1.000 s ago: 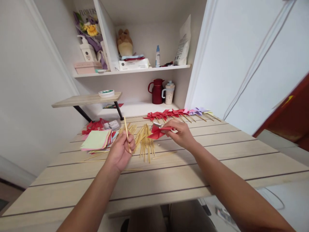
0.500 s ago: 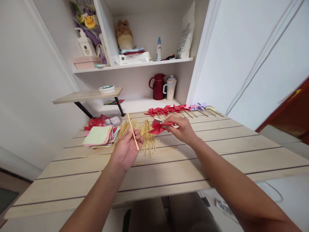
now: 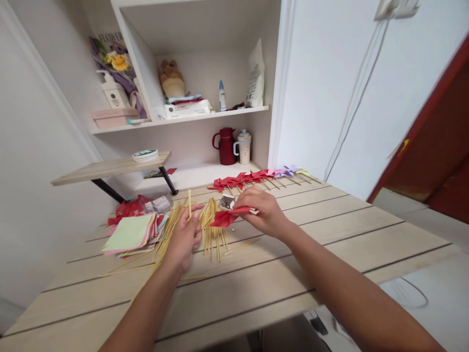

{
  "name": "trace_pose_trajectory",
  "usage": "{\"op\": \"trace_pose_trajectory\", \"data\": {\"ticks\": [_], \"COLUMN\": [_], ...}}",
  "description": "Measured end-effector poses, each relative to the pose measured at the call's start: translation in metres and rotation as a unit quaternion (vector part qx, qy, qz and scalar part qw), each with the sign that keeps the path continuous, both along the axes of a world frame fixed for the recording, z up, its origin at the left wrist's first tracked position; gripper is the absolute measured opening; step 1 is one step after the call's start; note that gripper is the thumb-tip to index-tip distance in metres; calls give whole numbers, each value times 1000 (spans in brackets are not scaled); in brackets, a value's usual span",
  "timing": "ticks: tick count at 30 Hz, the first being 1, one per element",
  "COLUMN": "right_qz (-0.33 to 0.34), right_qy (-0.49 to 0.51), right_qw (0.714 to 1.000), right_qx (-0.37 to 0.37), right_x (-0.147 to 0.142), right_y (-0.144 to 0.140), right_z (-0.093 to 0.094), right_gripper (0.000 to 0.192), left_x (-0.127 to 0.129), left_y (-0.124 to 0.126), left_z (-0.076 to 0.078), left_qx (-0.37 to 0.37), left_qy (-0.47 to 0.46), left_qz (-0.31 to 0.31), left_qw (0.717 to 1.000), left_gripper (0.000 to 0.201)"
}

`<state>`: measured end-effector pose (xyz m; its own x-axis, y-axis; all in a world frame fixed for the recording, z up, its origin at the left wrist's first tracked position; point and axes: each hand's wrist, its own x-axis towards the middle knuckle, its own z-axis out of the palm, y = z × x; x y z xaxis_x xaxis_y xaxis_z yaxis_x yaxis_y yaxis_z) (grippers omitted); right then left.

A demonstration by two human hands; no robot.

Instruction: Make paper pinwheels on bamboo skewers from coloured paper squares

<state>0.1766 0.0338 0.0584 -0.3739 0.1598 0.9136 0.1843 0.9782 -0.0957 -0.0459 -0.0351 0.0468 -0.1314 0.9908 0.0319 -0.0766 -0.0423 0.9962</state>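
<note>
My left hand (image 3: 187, 239) is closed round a thin wooden stick (image 3: 189, 203), whose upper end points up past the thumb. Pinched in my right hand (image 3: 258, 208) is a folded red paper pinwheel (image 3: 224, 219), which hangs towards the left. Just behind the paper stands a small open white box (image 3: 227, 200) with small metal bits in it. Between and below my hands, a spread of loose wooden sticks (image 3: 216, 247) lies on the table. A tiny pale bead-like thing (image 3: 233, 230) rests beside them.
Left of the sticks lie a stack of coloured paper squares (image 3: 128, 233), red folded papers (image 3: 126, 209) and a clear plastic container (image 3: 159, 204). A row of finished pinwheels on sticks (image 3: 244, 180) runs along the back. A small raised stand (image 3: 110, 168) stands at the back left.
My view has tilted up and turned slightly right. The stick in my left hand has swung more upright. My right hand still holds the red pinwheel, now in front of the small box.
</note>
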Motion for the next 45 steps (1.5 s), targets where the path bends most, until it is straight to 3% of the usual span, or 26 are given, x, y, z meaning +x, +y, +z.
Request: {"op": "trace_pose_trajectory", "data": {"ticks": [3,6,11,18,26,45], "right_qz": [8,11,23,20,26,43], "right_qy": [-5,-7,-7,-19,-35,-16], "right_qw": [1000,1000,999,998,998,999], "right_qx": [10,17,37,50,48,30], "right_x": [1,1,0,0,-4,-8], "right_y": [-6,-11,-15,-16,-18,-21], "right_z": [5,8,11,10,6,5], "right_gripper": [11,12,9,10,11,10], "left_x": [7,9,1,-2,10,2], "left_y": [0,3,9,3,-12,-13], "left_z": [-12,-24,-34,-31,-26,-34], "left_qx": [-6,-10,49,182,209,277], "left_qy": [12,36,98,280,279,290], "left_qz": [-25,-11,7,91,36,63], "left_qw": [1000,999,994,938,937,914], "left_gripper": [62,67,46,39,36,20]}}
